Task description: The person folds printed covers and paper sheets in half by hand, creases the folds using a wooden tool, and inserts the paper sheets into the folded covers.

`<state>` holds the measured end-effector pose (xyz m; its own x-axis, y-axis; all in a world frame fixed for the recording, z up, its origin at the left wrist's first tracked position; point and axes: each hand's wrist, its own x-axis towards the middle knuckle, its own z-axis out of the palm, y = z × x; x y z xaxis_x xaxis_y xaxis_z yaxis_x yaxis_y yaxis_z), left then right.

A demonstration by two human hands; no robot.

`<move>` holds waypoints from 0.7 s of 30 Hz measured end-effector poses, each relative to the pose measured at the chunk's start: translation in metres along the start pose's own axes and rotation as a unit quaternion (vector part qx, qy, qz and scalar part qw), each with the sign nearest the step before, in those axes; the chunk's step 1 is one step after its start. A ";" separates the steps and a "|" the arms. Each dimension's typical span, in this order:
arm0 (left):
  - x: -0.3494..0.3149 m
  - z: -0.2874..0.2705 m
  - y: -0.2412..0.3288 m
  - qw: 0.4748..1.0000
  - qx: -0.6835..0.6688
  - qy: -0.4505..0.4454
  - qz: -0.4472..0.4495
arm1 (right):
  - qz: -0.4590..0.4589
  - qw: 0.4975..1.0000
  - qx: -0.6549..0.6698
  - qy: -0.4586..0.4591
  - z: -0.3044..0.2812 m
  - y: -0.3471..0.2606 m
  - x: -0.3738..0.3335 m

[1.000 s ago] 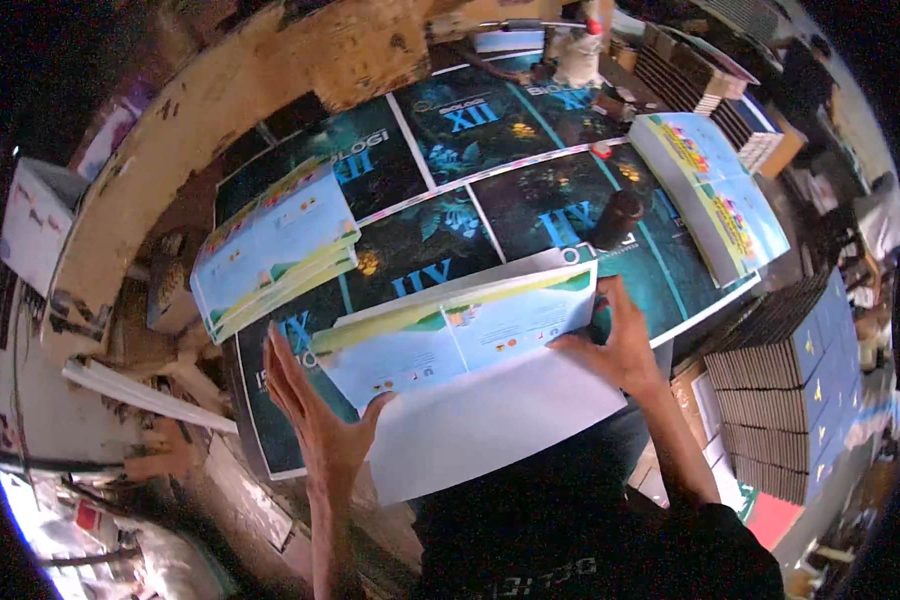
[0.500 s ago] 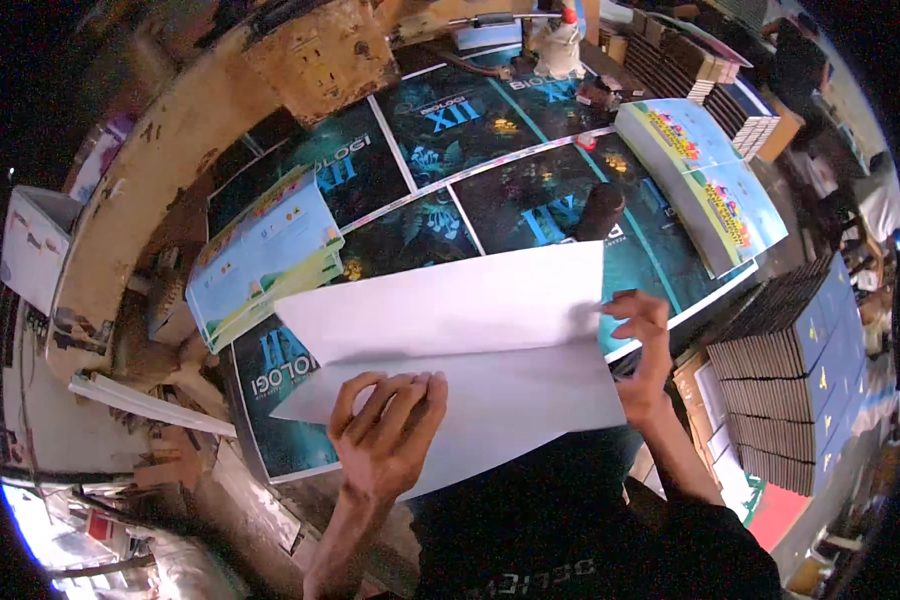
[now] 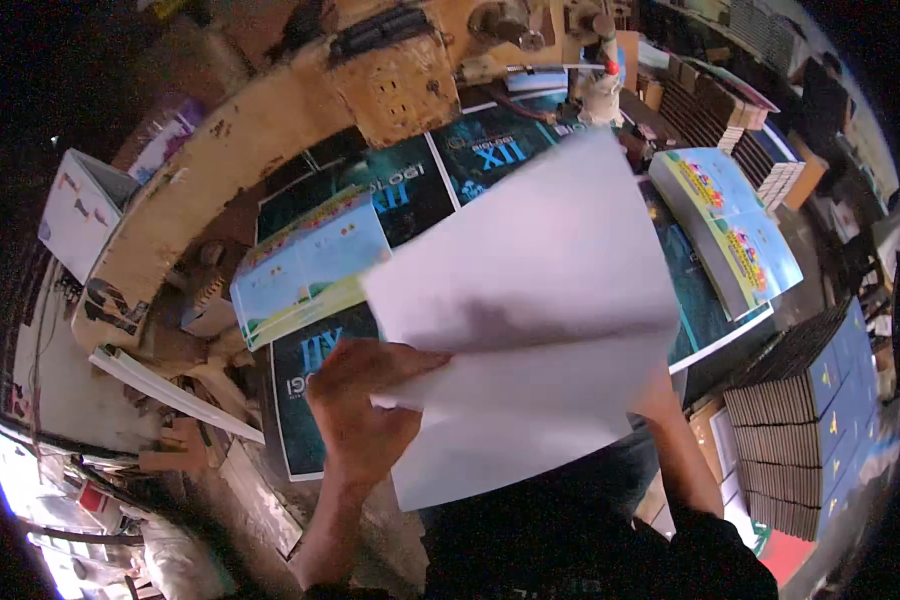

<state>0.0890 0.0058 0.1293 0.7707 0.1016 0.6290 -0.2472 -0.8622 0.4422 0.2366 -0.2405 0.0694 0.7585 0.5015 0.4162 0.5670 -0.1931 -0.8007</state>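
Observation:
A large white paper sheet (image 3: 530, 270) is raised in front of me, bent along a crease across its middle, its upper part standing up. My left hand (image 3: 365, 405) pinches the sheet's left edge, the thumb lying on top near the crease. At the sheet's lower right edge is my right hand (image 3: 655, 395); its fingers are hidden behind the paper. Underneath and beyond lie dark teal printed cover sheets (image 3: 310, 420) on the table. A stack of light blue and green printed covers (image 3: 315, 250) rests left of the paper, and a similar curved stack (image 3: 720, 230) sits to its right.
A tall pile of blue-covered books (image 3: 800, 410) stands at the right. More stacked books (image 3: 710, 95) are at the far right. A white bottle with a red top (image 3: 602, 95) stands at the back. A worn wooden board (image 3: 395, 85) and a curved wooden rim (image 3: 185, 180) border the table.
The white sheet has risen and tilted. My left hand has turned from resting on it to pinching its edge. My right hand has slipped behind it. The view has shifted.

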 end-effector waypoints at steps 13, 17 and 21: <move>0.019 0.006 0.009 0.834 -0.466 0.132 -0.263 | 0.066 0.946 0.282 -0.148 0.021 -0.071 0.028; 0.022 0.009 0.016 0.911 -0.249 0.159 -0.288 | -0.011 0.982 0.186 0.000 0.026 -0.060 0.036; 0.019 0.021 0.029 0.959 -0.009 0.188 -0.213 | 0.008 0.991 0.125 0.047 0.024 -0.058 0.039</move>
<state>0.1084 -0.0277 0.1411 0.5378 0.6182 0.5732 0.0307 -0.6938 0.7195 0.2256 -0.1889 0.1219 0.7997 0.4176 0.4314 0.4665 0.0202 -0.8843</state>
